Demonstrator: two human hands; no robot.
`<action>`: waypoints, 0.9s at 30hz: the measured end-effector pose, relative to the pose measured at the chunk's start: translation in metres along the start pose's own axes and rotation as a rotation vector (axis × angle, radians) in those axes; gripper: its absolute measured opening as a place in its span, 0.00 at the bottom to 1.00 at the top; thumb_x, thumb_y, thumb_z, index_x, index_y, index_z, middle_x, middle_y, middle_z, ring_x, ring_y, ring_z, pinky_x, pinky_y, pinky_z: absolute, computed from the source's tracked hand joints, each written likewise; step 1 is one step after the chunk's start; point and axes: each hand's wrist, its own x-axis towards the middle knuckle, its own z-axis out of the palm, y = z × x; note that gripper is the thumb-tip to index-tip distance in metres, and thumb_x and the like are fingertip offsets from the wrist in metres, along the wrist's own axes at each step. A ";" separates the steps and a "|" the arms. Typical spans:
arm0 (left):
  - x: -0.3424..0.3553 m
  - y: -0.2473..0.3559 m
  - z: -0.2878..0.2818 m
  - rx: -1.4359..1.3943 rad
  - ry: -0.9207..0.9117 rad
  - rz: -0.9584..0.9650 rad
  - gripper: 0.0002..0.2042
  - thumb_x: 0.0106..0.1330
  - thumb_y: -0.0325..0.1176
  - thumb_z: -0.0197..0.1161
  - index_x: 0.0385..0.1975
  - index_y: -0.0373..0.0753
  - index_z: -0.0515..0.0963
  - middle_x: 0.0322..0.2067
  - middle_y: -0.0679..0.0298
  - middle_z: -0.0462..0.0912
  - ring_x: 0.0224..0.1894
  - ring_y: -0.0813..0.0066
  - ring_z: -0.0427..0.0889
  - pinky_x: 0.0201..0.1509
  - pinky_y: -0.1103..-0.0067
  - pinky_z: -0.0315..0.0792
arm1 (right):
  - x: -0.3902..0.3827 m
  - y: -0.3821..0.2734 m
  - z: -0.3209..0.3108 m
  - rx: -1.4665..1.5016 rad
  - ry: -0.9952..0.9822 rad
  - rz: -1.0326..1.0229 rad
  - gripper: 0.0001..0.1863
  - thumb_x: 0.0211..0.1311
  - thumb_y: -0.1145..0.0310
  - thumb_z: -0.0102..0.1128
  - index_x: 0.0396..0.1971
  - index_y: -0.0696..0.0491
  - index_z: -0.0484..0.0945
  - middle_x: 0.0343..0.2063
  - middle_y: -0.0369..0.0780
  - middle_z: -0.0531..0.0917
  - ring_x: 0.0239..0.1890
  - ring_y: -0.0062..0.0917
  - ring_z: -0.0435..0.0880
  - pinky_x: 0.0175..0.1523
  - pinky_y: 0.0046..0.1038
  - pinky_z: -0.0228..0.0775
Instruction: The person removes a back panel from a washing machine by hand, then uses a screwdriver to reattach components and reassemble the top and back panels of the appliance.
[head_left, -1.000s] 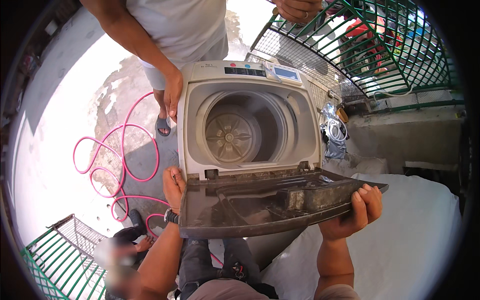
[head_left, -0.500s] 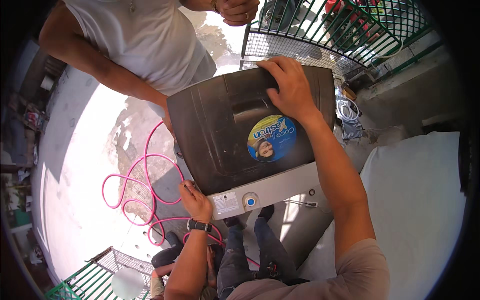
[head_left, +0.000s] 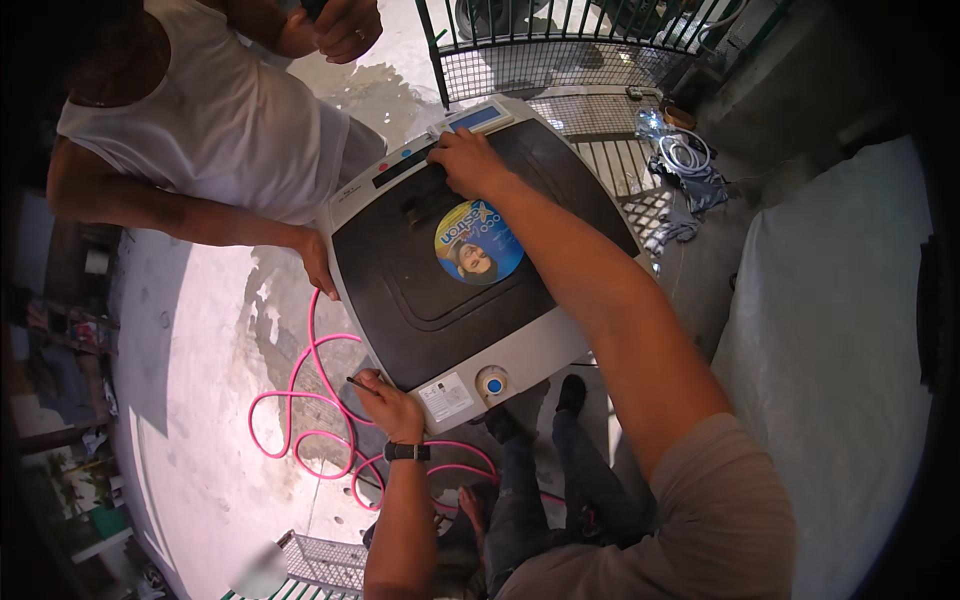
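A top-loading washing machine (head_left: 550, 345) with a pale body stands before me. Its dark lid (head_left: 400, 330) lies down and bears a round blue and yellow sticker (head_left: 480, 245). On the lid's far edge, beside the control panel (head_left: 475, 118), rests my right hand (head_left: 470, 165), fingers bent over the edge; what they grip is hidden. My left hand (head_left: 395, 410) is at the near left corner, closed around a thin dark stick-like thing (head_left: 357, 383). Near it are a white label (head_left: 445, 397) and a round fitting with a blue centre (head_left: 493, 385).
A co-worker in a white sleeveless top (head_left: 220, 110) stands at far left, one hand (head_left: 318, 265) at the machine's left side. A pink hose (head_left: 290, 395) loops over the floor. Green-barred fencing (head_left: 560, 75) stands behind; white sheeting (head_left: 830, 350) covers the right side.
The lid appears lowered, and the control panel beyond it now shows. My right hand has moved left with the lid's far edge. The co-worker's raised hand has shifted left in the view.
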 end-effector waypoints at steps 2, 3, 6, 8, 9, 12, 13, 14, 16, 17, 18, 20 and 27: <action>-0.001 0.001 0.002 -0.024 0.003 0.019 0.17 0.80 0.39 0.39 0.35 0.31 0.68 0.31 0.54 0.72 0.35 0.61 0.70 0.45 0.69 0.67 | -0.003 0.003 -0.001 -0.033 -0.008 0.032 0.20 0.55 0.74 0.61 0.50 0.44 0.83 0.52 0.38 0.78 0.59 0.35 0.71 0.65 0.36 0.64; -0.001 0.003 0.004 -0.047 0.008 0.035 0.18 0.81 0.39 0.40 0.34 0.31 0.68 0.30 0.56 0.70 0.35 0.65 0.68 0.45 0.71 0.66 | -0.004 0.005 -0.003 -0.025 0.005 0.029 0.21 0.55 0.74 0.61 0.50 0.44 0.83 0.52 0.38 0.78 0.58 0.36 0.72 0.64 0.36 0.65; 0.000 -0.001 0.009 -0.063 -0.003 0.024 0.18 0.81 0.40 0.40 0.33 0.32 0.67 0.30 0.58 0.69 0.34 0.67 0.66 0.45 0.71 0.66 | -0.020 0.005 -0.010 0.023 0.067 0.028 0.20 0.54 0.73 0.62 0.50 0.46 0.83 0.50 0.38 0.79 0.56 0.35 0.74 0.61 0.36 0.67; 0.003 -0.009 0.007 -0.049 0.005 0.018 0.18 0.81 0.40 0.40 0.33 0.32 0.67 0.29 0.59 0.68 0.34 0.68 0.66 0.44 0.71 0.65 | -0.046 -0.018 -0.015 0.143 0.234 -0.020 0.18 0.53 0.74 0.63 0.47 0.50 0.83 0.47 0.39 0.80 0.53 0.35 0.76 0.58 0.37 0.69; 0.005 -0.012 0.003 -0.037 0.019 0.002 0.19 0.81 0.41 0.40 0.32 0.32 0.67 0.29 0.59 0.67 0.34 0.68 0.65 0.44 0.72 0.65 | -0.072 -0.041 -0.023 0.224 0.351 -0.064 0.16 0.53 0.74 0.64 0.44 0.52 0.83 0.44 0.39 0.80 0.50 0.35 0.78 0.56 0.37 0.70; 0.004 -0.008 -0.001 -0.070 -0.067 -0.054 0.20 0.81 0.42 0.39 0.33 0.32 0.67 0.28 0.61 0.67 0.34 0.70 0.65 0.43 0.74 0.64 | -0.196 -0.113 -0.072 0.586 0.459 -0.091 0.14 0.50 0.81 0.64 0.39 0.55 0.81 0.38 0.40 0.81 0.41 0.35 0.82 0.46 0.33 0.75; 0.004 -0.014 -0.002 -0.003 -0.046 0.021 0.21 0.80 0.45 0.38 0.33 0.34 0.68 0.27 0.64 0.66 0.31 0.73 0.66 0.39 0.76 0.65 | -0.239 -0.136 -0.085 0.675 0.444 -0.066 0.13 0.49 0.81 0.64 0.38 0.55 0.81 0.37 0.40 0.81 0.41 0.34 0.82 0.46 0.33 0.75; -0.002 -0.019 -0.003 0.005 -0.066 0.024 0.21 0.80 0.45 0.38 0.33 0.34 0.68 0.27 0.64 0.66 0.31 0.73 0.66 0.39 0.76 0.65 | -0.284 -0.156 -0.086 0.767 0.381 -0.008 0.12 0.49 0.80 0.64 0.36 0.55 0.81 0.36 0.39 0.81 0.40 0.34 0.82 0.46 0.33 0.75; -0.016 -0.040 -0.018 -0.138 0.029 -0.366 0.22 0.79 0.48 0.40 0.36 0.32 0.70 0.29 0.62 0.71 0.29 0.72 0.70 0.34 0.74 0.69 | -0.362 -0.193 -0.060 0.911 0.228 0.105 0.11 0.47 0.80 0.65 0.34 0.54 0.82 0.34 0.39 0.81 0.39 0.33 0.82 0.47 0.33 0.75; -0.031 -0.069 -0.027 -0.192 0.030 -0.491 0.22 0.77 0.49 0.42 0.37 0.33 0.71 0.27 0.65 0.70 0.25 0.74 0.69 0.28 0.75 0.67 | -0.398 -0.205 -0.037 0.925 0.166 0.122 0.13 0.50 0.76 0.65 0.38 0.54 0.81 0.37 0.40 0.80 0.41 0.34 0.82 0.49 0.34 0.75; -0.053 -0.087 -0.032 -0.205 -0.067 -0.713 0.21 0.76 0.49 0.43 0.40 0.34 0.72 0.26 0.66 0.70 0.25 0.73 0.69 0.28 0.75 0.68 | -0.429 -0.209 -0.007 0.944 0.102 0.151 0.15 0.53 0.73 0.65 0.43 0.54 0.80 0.39 0.42 0.80 0.44 0.36 0.82 0.52 0.35 0.74; -0.111 -0.149 -0.054 -0.139 -0.263 -1.090 0.18 0.73 0.47 0.48 0.41 0.37 0.74 0.23 0.68 0.69 0.25 0.75 0.70 0.27 0.74 0.67 | -0.470 -0.218 0.050 0.884 0.058 0.268 0.19 0.58 0.68 0.66 0.50 0.54 0.77 0.42 0.43 0.80 0.43 0.35 0.82 0.51 0.34 0.75; -0.251 -0.132 0.072 -0.166 -0.886 -1.230 0.16 0.72 0.46 0.53 0.36 0.38 0.74 0.22 0.65 0.71 0.24 0.71 0.74 0.27 0.73 0.72 | -0.564 -0.184 0.175 1.863 -0.419 1.119 0.34 0.68 0.50 0.61 0.65 0.55 0.64 0.47 0.44 0.80 0.51 0.28 0.80 0.54 0.32 0.73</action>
